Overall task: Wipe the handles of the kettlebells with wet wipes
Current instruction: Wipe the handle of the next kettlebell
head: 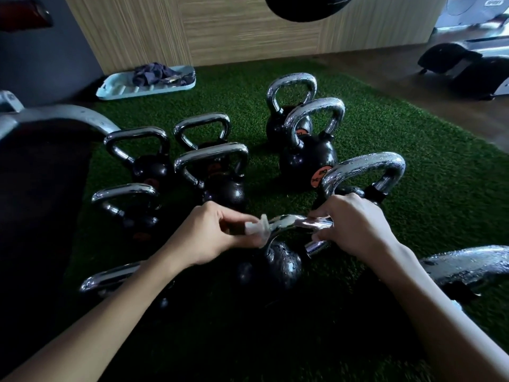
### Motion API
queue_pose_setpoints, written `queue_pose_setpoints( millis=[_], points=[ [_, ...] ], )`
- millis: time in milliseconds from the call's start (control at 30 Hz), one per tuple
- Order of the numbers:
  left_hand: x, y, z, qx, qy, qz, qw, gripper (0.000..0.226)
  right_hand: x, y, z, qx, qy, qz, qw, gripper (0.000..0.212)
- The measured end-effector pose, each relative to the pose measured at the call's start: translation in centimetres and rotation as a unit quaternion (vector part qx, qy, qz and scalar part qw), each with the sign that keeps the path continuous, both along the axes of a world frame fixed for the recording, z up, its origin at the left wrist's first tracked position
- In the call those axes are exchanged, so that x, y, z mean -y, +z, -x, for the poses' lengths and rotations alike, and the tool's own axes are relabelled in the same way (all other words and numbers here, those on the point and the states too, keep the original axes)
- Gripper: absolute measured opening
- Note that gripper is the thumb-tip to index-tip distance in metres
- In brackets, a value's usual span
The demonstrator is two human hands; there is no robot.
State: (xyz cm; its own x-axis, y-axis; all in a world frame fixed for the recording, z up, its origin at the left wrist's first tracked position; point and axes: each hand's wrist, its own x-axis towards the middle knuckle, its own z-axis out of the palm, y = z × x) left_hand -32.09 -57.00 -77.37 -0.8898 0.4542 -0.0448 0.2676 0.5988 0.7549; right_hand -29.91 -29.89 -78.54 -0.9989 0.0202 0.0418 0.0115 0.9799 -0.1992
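Now left hand (209, 235) pinches wipe (257, 230) (crumpled) on handle (292, 221); right hand (355, 224) grips it.

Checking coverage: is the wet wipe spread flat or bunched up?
Bunched up: the left hand pinches the wet wipe as a wad against the kettlebell handle; the right hand grips that handle.

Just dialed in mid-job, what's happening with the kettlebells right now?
A person is wiping the chrome handle of the nearest kettlebell. The left hand pinches a wet wipe against the handle's left end, while the right hand grips its right side. Other kettlebells stand around on the green turf; those to the right carry droplets on their handles.
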Motion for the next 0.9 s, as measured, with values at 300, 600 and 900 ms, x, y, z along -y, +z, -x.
queue_pose_setpoints(
  millis=[300, 600, 900],
  points=[
    [0.3, -3.6, -1.5, 0.009, 0.070, -0.006, 0.997, 0.033, 0.2, 0.3, 0.2, -0.004, 0.006, -0.003, 1.000, 0.046],
    [5.9, 2.0, 2.1, -0.072, 0.074, -0.032, 0.994, 0.035, 3.6, 0.7, -0.9, -0.021, 0.067, 0.138, 0.988, 0.044],
    [7.5, 1.6, 2.0, -0.135, -0.050, -0.152, 0.978, 0.037, 8.5, 0.3, -1.1, -0.014, 0.132, 0.200, 0.971, 0.050]
  ],
)
